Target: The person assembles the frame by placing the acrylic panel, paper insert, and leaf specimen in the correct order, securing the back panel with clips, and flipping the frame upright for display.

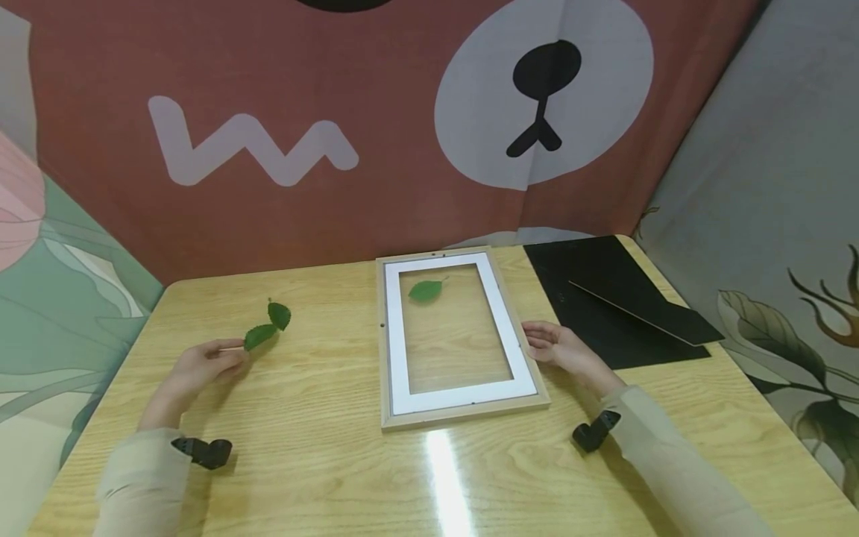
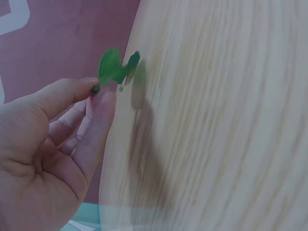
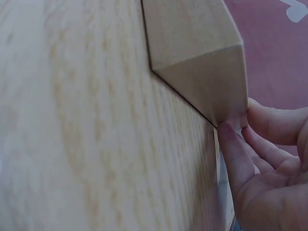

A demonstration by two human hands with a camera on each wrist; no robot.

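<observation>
My left hand [image 1: 203, 365] pinches a green leaf sprig [image 1: 260, 335] between thumb and fingertips, above the left part of the table. Two toothed leaflets show on the sprig; the left wrist view has it [image 2: 111, 68] raised, with its shadow on the wood. A light wooden picture frame [image 1: 463, 415] with a white mat [image 1: 394, 335] lies flat at the middle. Inside the mat's opening is a single green leaf [image 1: 426, 291], near the top left. My right hand [image 1: 560, 347] holds the frame's right side, thumb at the upper edge and a fingertip against the wooden side [image 3: 202, 86].
At the back right lies a black backing board [image 1: 570, 268] with a raised stand flap [image 1: 644, 309]. The wood-grain table [image 1: 302, 462] meets a reddish printed cloth [image 1: 268, 224] behind and a grey patterned one [image 1: 758, 224] on the right.
</observation>
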